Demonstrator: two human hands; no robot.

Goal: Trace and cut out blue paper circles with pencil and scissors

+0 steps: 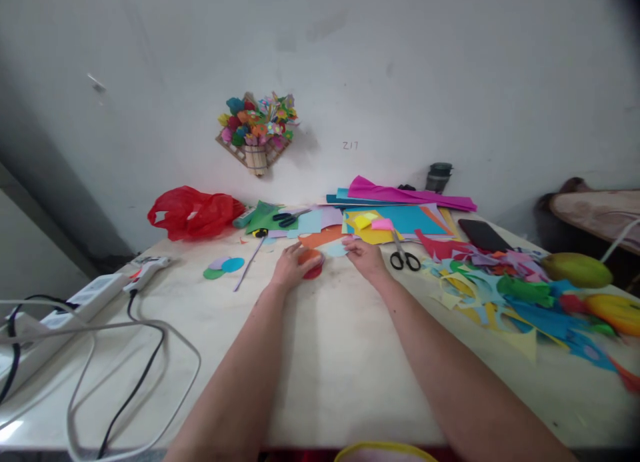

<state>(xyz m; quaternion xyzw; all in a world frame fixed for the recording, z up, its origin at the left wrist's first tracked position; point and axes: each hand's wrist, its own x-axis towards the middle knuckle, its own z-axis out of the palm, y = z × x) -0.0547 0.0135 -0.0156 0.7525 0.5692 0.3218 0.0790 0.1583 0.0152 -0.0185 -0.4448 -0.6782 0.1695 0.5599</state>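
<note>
My left hand (289, 267) is closed at the left edge of an orange paper circle (311, 257), its thumb and fingers around it. Just under the orange one, a red paper circle (313, 273) lies on the table. A light blue paper circle (337, 249) is pinched at its right edge between the fingertips of my right hand (366, 257). Behind both hands lies a sheet of orange paper (325, 236). Black-handled scissors (404, 259) rest to the right of my right hand. Green, lilac and blue paper circles (233, 265) overlap to the left, near a thin purple strip (249, 265).
Paper scraps (475, 289) and yellow-green fruit (577, 269) cover the right side, with a phone (484, 236) behind. Coloured sheets (405, 220), a second pair of scissors (290, 218) and a red plastic bag (195, 212) line the back. Power strips (85, 302) and looping cables (197, 359) occupy the left.
</note>
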